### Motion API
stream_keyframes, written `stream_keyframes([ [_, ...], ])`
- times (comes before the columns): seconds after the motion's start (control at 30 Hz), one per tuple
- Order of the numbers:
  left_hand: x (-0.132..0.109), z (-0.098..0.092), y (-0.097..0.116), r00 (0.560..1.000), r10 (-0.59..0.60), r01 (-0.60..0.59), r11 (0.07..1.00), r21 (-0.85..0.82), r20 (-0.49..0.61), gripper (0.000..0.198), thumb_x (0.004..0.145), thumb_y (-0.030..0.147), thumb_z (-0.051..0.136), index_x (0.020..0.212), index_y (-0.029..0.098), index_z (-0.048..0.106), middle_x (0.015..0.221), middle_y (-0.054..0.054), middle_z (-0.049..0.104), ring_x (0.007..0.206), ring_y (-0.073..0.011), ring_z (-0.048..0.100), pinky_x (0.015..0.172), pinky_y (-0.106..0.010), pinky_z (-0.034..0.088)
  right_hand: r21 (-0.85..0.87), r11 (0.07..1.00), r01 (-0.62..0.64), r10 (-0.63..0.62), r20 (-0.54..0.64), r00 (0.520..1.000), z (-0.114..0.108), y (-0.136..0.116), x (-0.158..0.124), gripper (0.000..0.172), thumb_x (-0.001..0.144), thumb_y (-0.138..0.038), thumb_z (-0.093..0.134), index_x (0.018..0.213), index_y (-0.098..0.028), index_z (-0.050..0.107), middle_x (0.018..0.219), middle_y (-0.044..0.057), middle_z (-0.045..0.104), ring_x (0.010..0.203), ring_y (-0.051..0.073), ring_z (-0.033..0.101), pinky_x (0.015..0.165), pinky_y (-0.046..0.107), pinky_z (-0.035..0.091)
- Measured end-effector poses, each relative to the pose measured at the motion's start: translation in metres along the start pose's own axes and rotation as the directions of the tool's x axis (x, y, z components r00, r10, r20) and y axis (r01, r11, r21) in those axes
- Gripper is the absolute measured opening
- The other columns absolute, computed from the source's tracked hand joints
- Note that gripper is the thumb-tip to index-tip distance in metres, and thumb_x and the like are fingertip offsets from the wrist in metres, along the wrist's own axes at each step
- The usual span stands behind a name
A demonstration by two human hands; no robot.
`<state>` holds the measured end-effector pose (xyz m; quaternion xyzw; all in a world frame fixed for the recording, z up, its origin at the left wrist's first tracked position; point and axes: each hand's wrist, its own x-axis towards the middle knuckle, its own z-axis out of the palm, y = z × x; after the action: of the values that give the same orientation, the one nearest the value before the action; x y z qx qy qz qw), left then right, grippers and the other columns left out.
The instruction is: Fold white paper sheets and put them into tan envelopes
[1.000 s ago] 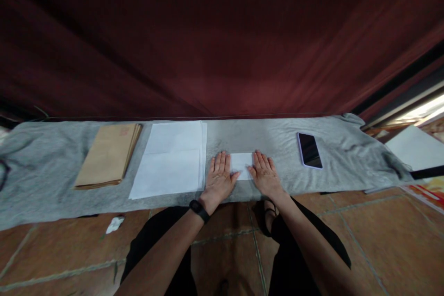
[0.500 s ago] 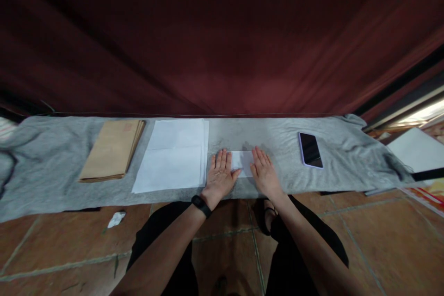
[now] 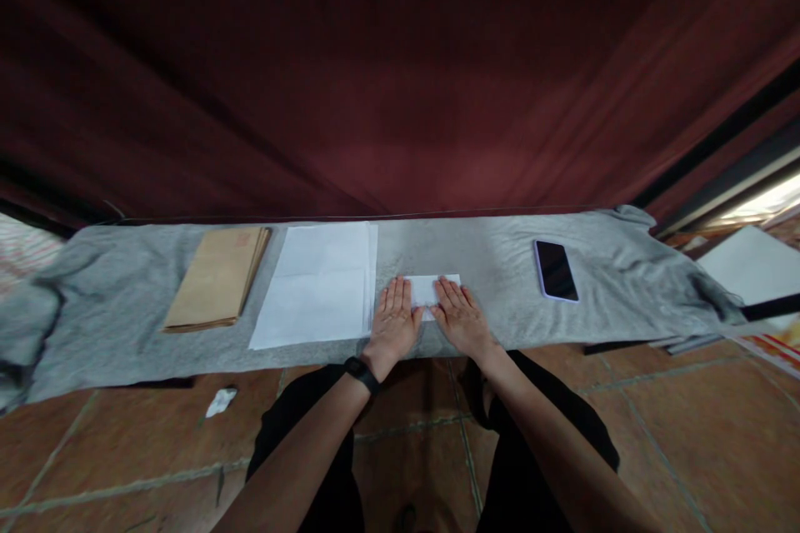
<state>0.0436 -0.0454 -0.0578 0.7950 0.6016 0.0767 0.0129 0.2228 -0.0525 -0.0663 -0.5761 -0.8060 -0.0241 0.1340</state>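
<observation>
- Right hand (image 3: 461, 318) has slid in toward the left hand (image 3: 393, 318) since a moment ago, so the gap between them is way narrower now.
- Folded white paper (image 3: 436, 286) hasn't really budged. It lies flat on the grey cloth (image 3: 487, 254) covering the surface, and its right corner now pokes out past the right hand's fingers.
- Both hands are flat, palms down, fingers stretched out and pressing on the paper's near edge. Neither is gripping anything.
- Stack of white sheets (image 3: 322, 283) sits just left of the left hand, with the brown envelopes (image 3: 218, 276) further left.
- Phone (image 3: 555, 269) lies face up, well off to the right, same as before.
</observation>
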Motion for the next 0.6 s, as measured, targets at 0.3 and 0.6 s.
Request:
stream_keyframes([
  [0.3, -0.008, 0.0, -0.008, 1.0, 0.0, 0.001, 0.999, 0.049, -0.017, 0.065, 0.102, 0.039, 0.031, 0.152, -0.002, 0.032, 0.161, -0.023, 0.03, 0.151, -0.0289, 0.026, 0.123, -0.045, 0.027, -0.034, 0.997, -0.071, 0.069, -0.056, 0.996, 0.003, 0.014, -0.007, 0.058, 0.106, -0.038, 0.031, 0.154, -0.006, 0.035, 0.157, 0.017, 0.04, 0.145, 0.029, 0.039, 0.118, 0.047, 0.029],
  [0.6, -0.017, -0.027, -0.015, 1.0, 0.001, 0.0, 0.999, 0.046, -0.012, 0.058, 0.1, 0.034, 0.033, 0.149, 0.005, 0.041, 0.157, -0.018, 0.039, 0.149, -0.0261, 0.032, 0.122, -0.043, 0.029, -0.064, 0.994, -0.083, 0.078, -0.086, 0.993, 0.004, 0.024, -0.011, 0.057, 0.105, -0.036, 0.03, 0.151, -0.004, 0.04, 0.154, 0.019, 0.044, 0.142, 0.031, 0.043, 0.116, 0.049, 0.031],
])
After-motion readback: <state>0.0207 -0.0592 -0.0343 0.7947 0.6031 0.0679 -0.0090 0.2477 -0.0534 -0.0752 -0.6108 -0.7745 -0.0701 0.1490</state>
